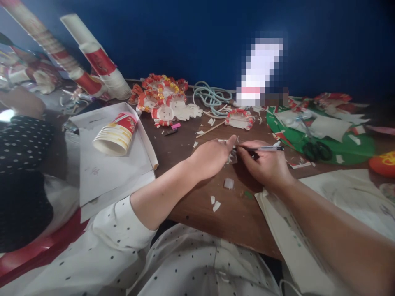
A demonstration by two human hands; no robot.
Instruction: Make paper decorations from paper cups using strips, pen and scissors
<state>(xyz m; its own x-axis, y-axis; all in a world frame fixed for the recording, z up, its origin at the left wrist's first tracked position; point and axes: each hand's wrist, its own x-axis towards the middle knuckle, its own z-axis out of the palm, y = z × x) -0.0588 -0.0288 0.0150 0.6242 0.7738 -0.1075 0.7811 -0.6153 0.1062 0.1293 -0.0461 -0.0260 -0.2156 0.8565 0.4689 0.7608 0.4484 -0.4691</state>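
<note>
My right hand [267,164] is closed around a pen [271,148] with a clear barrel and a dark cap end, its tip pointing left. The tip meets a small white paper piece [231,157] on the brown table. My left hand [212,158] lies at the left of that piece and holds it against the table, thumb stretched towards the pen tip. Its other fingers are mostly hidden. Just below the hands is a small pale, translucent block [228,183]. White paper scraps [216,206] lie nearer to me.
A white box lid [114,176] with stacked paper cups [115,135] stands left. Paper-cup crafts [166,98] and a coiled cord [212,96] lie behind. Black-handled scissors [316,151] rest on a green disc [354,154]. Another person's arm [23,102] is at far left.
</note>
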